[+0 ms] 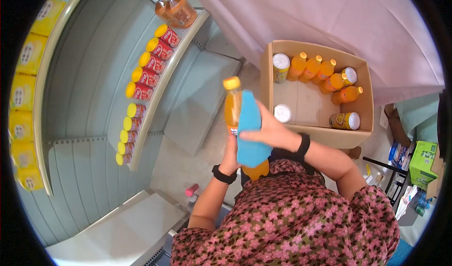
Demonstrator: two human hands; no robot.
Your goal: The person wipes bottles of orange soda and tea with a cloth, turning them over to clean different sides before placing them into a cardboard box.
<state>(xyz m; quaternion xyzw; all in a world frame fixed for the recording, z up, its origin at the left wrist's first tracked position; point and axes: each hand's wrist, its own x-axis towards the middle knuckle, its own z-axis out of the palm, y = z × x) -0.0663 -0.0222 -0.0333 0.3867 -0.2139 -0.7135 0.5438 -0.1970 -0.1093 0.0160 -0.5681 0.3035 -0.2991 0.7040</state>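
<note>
Upright in front of my chest is a bottle of orange drink (232, 106) with an orange cap. My left hand (230, 156) grips it low on its left side, its fingers mostly hidden behind the bottle and cloth. A light blue cloth (249, 127) lies along the bottle's right side and covers much of it. My right hand (273, 130) is closed on this cloth, thumb across its front, pressing it to the bottle. Just right of my hands stands an open cardboard box (320, 133) with several orange drink bottles (312, 68) and a few yellow cans (344, 121) inside.
A shelf (172, 63) at left carries red jars with yellow lids (149, 77), smaller yellow-lidded jars (132, 124) and two large bottles (181, 12). Yellow packs (23, 98) line another shelf. A pink curtain (325, 16) hangs behind the box. A green box (421, 164) stands far right.
</note>
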